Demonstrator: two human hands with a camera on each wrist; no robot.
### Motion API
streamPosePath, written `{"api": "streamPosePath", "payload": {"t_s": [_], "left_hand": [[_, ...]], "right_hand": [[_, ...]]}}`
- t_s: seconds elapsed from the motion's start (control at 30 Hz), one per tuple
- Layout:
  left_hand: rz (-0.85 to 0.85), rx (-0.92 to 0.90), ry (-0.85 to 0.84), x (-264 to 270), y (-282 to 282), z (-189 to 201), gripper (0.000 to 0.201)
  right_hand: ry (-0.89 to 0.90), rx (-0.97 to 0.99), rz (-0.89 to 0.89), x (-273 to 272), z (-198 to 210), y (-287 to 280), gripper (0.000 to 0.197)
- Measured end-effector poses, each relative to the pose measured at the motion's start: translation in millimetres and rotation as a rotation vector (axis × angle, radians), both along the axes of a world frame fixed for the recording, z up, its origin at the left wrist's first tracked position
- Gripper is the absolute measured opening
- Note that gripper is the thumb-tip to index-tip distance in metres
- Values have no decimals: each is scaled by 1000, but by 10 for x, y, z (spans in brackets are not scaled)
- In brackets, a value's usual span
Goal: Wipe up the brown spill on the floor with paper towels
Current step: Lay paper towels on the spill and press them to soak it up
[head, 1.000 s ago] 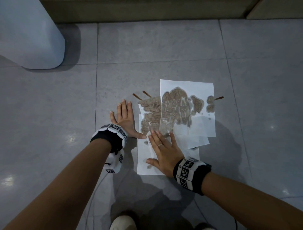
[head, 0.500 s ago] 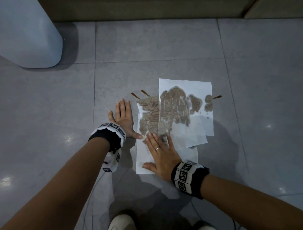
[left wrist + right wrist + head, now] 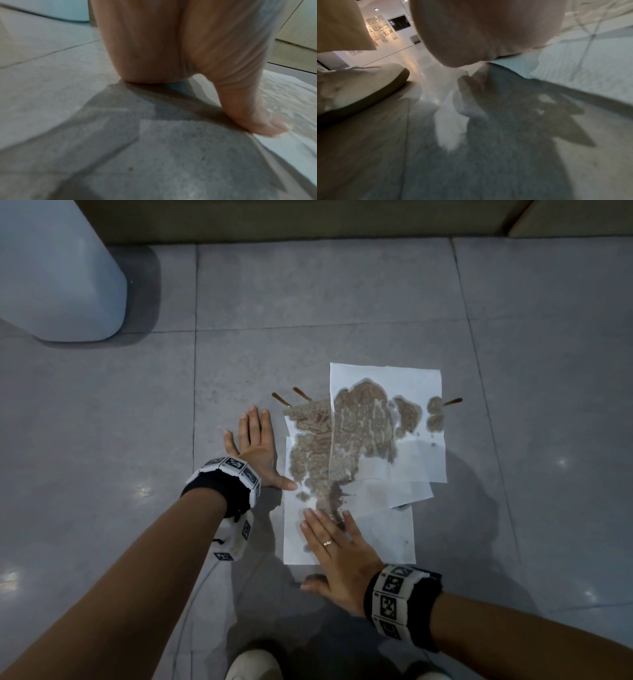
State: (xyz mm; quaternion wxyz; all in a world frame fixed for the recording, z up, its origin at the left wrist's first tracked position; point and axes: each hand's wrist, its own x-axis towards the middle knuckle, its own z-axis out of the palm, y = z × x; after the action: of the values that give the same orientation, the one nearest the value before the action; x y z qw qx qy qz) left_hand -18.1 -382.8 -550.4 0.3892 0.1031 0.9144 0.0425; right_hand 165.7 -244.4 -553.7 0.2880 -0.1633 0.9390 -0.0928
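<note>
Several white paper towels [image 3: 404, 491] lie overlapped on the grey tiled floor, soaked through with a brown spill [image 3: 356, 433]. Thin brown streaks [image 3: 301, 393] stick out past the towels at the top left, and one at the right [image 3: 452, 401]. My left hand [image 3: 255, 445] lies flat on the bare floor just left of the towels, its thumb [image 3: 254, 116] touching the towel edge [image 3: 291, 102]. My right hand [image 3: 337, 546] presses flat, fingers straight, on the near towel [image 3: 583, 75], fingertips at the wet patch; its thumb [image 3: 313, 585] is on the floor past the towel's near edge.
A pale rounded bin or appliance base [image 3: 58, 275] stands at the far left. A beige skirting or cabinet base [image 3: 308, 220] runs along the back. My light shoe [image 3: 253, 666] is at the bottom, also seen in the right wrist view as a shoe [image 3: 356, 86].
My right hand has slid toward me down the near towel, so its thumb is now off the paper. A darker brown smear trails from the wet patch to its fingertips. The left hand stays put.
</note>
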Motion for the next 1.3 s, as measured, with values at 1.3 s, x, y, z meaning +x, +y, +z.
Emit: {"api": "streamPosePath", "payload": {"t_s": [1.3], "left_hand": [[49,83,135,68,-6,-70,149]], "right_hand": [[-47,41,206,-42,40,242,84]]}}
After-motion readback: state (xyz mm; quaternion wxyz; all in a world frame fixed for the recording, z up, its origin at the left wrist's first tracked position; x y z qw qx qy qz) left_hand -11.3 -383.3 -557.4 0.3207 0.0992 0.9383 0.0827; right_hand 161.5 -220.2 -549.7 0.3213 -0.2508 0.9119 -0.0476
